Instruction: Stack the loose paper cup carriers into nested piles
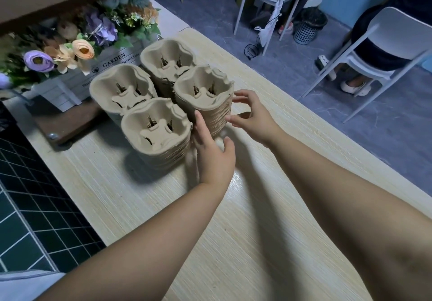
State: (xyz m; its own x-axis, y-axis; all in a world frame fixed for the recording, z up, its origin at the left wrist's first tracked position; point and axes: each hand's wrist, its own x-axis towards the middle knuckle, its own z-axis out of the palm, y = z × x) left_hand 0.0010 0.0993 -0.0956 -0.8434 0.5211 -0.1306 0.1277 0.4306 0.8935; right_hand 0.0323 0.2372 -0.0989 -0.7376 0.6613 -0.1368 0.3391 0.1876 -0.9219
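Several tall nested piles of tan pulp cup carriers stand close together on the pale wooden table [245,219]: a far pile [167,58], a left pile [120,86], a near pile [155,129] and a right pile [203,90]. My left hand [214,153] reaches up between the near and right piles, its straight fingers against the right pile's side. My right hand [252,116] hovers just right of that pile with spread, relaxed fingers; it holds nothing. The lower parts of the piles are hidden behind each other and my left hand.
A white "GARDEN" box of artificial flowers [70,50] sits behind the piles on a dark wooden board [70,125]. A green gridded mat [35,219] lies at the left. White chairs [374,50], seated people and a bin [308,25] stand beyond the table's right edge.
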